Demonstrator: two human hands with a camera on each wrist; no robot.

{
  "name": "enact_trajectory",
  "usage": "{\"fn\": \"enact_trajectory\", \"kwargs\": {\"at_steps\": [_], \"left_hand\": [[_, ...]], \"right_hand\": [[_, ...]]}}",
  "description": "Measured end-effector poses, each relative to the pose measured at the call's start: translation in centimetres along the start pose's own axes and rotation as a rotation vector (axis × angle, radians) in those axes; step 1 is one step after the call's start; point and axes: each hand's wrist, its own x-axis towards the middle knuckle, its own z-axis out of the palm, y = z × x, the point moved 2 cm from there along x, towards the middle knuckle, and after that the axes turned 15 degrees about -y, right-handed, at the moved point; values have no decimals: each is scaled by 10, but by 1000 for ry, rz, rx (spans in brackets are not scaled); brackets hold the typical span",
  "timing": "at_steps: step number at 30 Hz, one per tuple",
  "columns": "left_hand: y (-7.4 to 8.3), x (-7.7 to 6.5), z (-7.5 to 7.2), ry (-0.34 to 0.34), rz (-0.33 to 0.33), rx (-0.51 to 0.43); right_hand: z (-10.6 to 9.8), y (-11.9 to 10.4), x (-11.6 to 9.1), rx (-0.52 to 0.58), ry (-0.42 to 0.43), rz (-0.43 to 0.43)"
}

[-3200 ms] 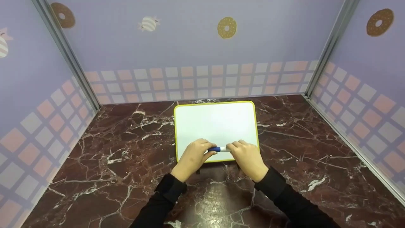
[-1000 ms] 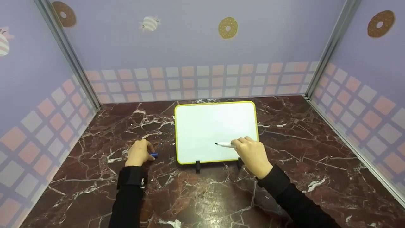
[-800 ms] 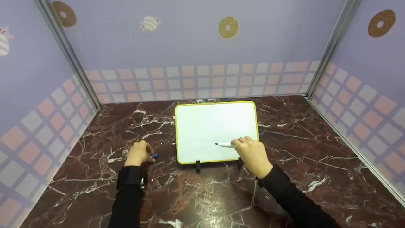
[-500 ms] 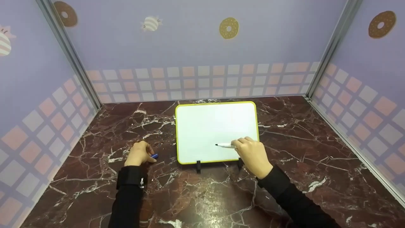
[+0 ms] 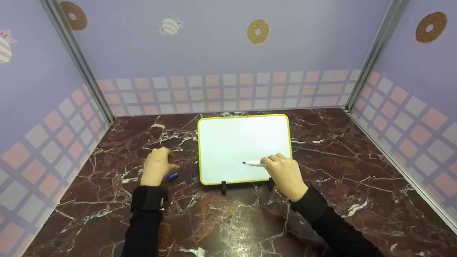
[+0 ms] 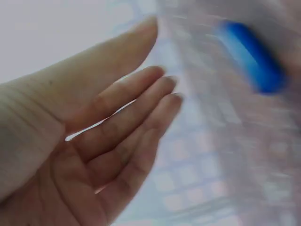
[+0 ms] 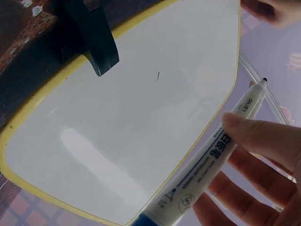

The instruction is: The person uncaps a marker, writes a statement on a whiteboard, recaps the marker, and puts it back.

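Observation:
My right hand [image 5: 285, 175] grips a white whiteboard marker [image 5: 254, 163], its dark tip bare and pointing left. In the right wrist view the marker [image 7: 202, 165] shows printed lettering and a blue end, with thumb and fingers around the barrel. Behind it stands a whiteboard [image 5: 242, 146] with a yellow frame; a short dark stroke shows on it in the right wrist view. On the table at left lies a blue marker cap [image 5: 172, 176]. Just above it my left hand [image 5: 155, 166] holds nothing, its fingers loosely bent and apart from the cap [image 6: 254, 56].
Black stand feet [image 5: 224, 187] hold the whiteboard's lower edge. The dark red marbled table [image 5: 339, 221] meets patterned lilac walls [image 5: 214, 53] at the back and both sides, with metal posts in the corners.
The marker and its cap were together in both hands, then apart. My left hand has since let go of the cap at left and lifted off it. My right hand keeps the marker almost still.

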Motion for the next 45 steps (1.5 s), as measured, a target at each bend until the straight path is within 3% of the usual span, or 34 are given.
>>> {"fn": "enact_trajectory", "kwargs": {"at_steps": [4, 8, 13, 20, 24, 28, 45], "left_hand": [[39, -11, -13, 173, 148, -18], [75, -18, -12, 238, 355, -41], [109, -20, 10, 172, 614, -63], [133, -12, 58, 68, 760, -44], [137, -7, 78, 54, 785, -55], [138, -5, 87, 45, 778, -77], [138, -2, 91, -49, 692, -222]], "right_hand": [[-1, -1, 0, -1, 9, -12], [-1, -4, 0, 1, 38, -31], [2, -10, -1, -6, 76, -60], [5, -21, -4, -47, 93, -112], [7, -25, -4, -50, 102, -136], [8, -28, -4, -52, 118, -152], [5, -24, -2, 1, 118, -170]]}}
